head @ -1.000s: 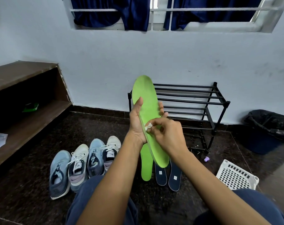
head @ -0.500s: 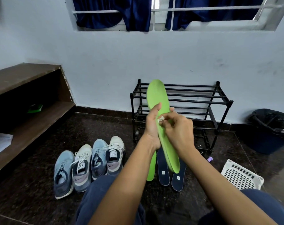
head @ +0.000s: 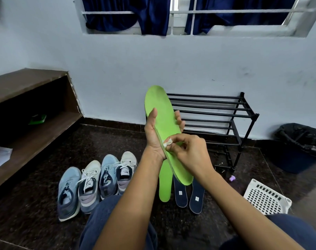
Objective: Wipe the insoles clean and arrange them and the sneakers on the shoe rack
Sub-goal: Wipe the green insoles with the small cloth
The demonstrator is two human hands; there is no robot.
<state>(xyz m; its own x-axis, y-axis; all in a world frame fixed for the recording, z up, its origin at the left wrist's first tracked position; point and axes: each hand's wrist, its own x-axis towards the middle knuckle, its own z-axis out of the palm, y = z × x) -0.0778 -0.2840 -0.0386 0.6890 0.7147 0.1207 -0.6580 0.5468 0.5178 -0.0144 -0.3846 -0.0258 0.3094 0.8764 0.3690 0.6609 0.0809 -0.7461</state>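
My left hand (head: pixel 153 134) holds a green insole (head: pixel 162 112) upright by its middle, toe end up. My right hand (head: pixel 188 150) pinches a small white wipe (head: pixel 167 142) against the insole's face near its left edge. A second green insole (head: pixel 165 183) lies on the floor below, with two dark blue insoles (head: pixel 180 195) (head: pixel 197 199) beside it to the right. Several sneakers (head: pixel 97 181), blue and white, stand in a row on the floor to the left. The black metal shoe rack (head: pixel 216 112) stands bare against the wall behind my hands.
A wooden bench shelf (head: pixel 32 134) runs along the left wall. A white perforated basket (head: pixel 267 199) lies at the right, a dark bin with a black bag (head: pixel 301 147) behind it. A small purple object (head: pixel 232 178) sits near the rack's foot. My knees fill the bottom edge.
The view has shifted back to the right. My right hand with the wipe has slid down the insole, from near its middle toward the heel half. My left hand keeps its hold.
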